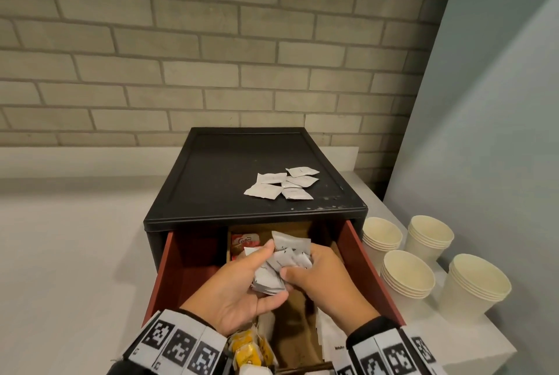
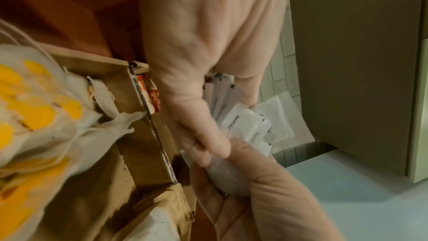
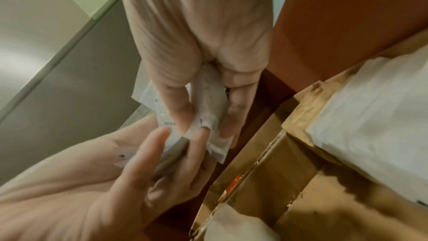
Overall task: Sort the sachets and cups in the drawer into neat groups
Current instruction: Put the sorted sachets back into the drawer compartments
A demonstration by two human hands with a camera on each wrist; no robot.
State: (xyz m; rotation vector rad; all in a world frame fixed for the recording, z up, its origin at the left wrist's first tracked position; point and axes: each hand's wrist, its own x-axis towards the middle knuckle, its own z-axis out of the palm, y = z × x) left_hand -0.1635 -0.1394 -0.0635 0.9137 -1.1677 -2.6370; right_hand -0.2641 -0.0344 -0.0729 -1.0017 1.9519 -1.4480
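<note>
A bunch of white sachets is held above the open drawer, between both hands. The left hand lies palm up under the bunch, with fingers and thumb curled round it, and the right hand pinches some sachets from the other side. In the left wrist view the sachets spread like a fan, and one shows printed letters. They look light, thin and soft, with smooth, probably slippery faces, so I judge that a loose grip can let one slide out; it seems better to take them by the flat faces, near the sealed edges, several at once. More white sachets lie in a loose group on top of the black box that houses the drawer. Inside the drawer there are brown dividers, a red coffee packet at the back, tea bags with yellow tags at the front left, and white packets at the front right. Four stacks of paper cups stand on the white table, just beside the drawer on the right. The dividers and the other packets crowd the drawer, so there is little free room for putting the sachets down.
</note>
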